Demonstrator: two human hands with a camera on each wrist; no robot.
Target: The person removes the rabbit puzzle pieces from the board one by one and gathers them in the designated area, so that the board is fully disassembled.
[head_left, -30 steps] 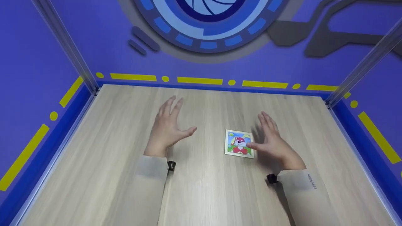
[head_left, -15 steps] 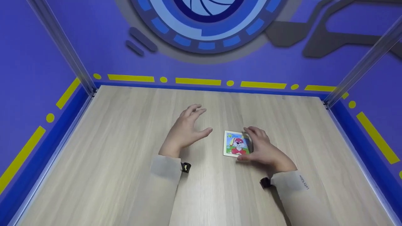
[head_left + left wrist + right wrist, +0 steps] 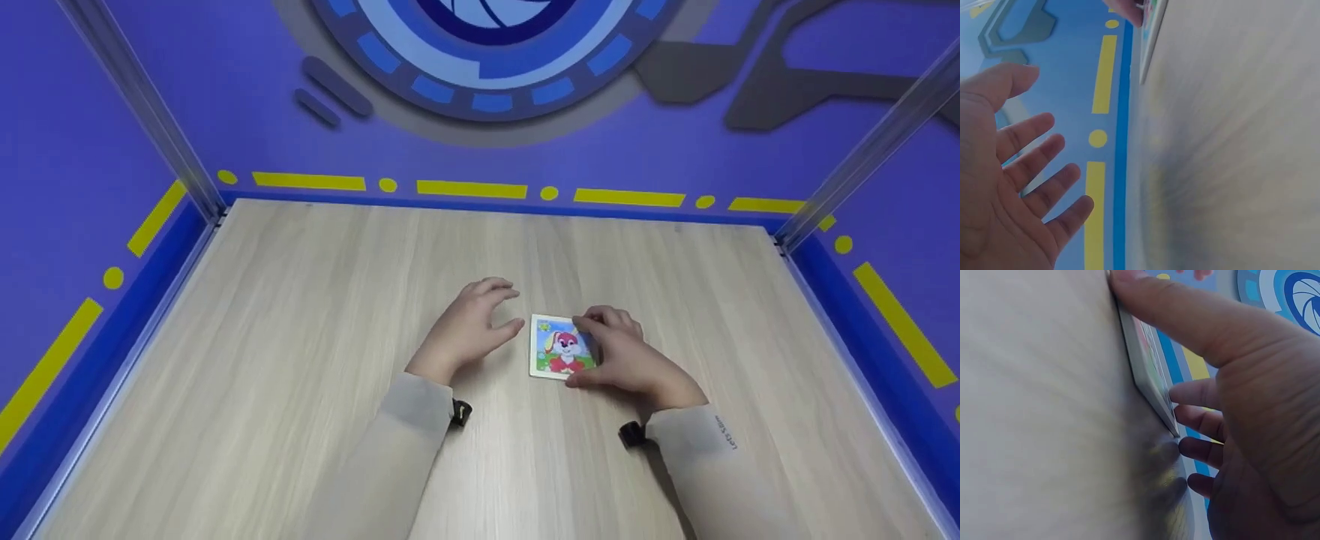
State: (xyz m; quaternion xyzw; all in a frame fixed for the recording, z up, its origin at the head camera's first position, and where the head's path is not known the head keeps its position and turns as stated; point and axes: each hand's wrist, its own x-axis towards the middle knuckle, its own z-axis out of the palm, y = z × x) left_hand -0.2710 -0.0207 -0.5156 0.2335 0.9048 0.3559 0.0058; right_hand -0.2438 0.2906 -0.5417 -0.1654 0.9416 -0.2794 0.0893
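A small square picture puzzle (image 3: 564, 349) with a pale frame and a red-and-white cartoon rabbit lies flat on the wooden table. My right hand (image 3: 626, 356) holds it from the right, thumb at the near edge and forefinger at the far right corner, covering its right side. In the right wrist view, the puzzle's pale edge (image 3: 1137, 363) runs from under the thumb toward the fingertips. My left hand (image 3: 472, 322) hovers just left of the puzzle, fingers loosely bent and thumb apart, with nothing in it. The left wrist view shows its open palm (image 3: 994, 208).
The light wood table (image 3: 315, 315) spreads around both hands. Blue panels (image 3: 465, 165) with yellow dashes close it off at the back and both sides. Metal posts (image 3: 161, 112) stand at the back corners. Each sleeve cuff carries a small black wrist camera (image 3: 460, 412).
My left hand has come right and nearer, toward the puzzle, its fingers bending more. My right hand has moved in from the right and closed thumb and forefinger on the puzzle's edges.
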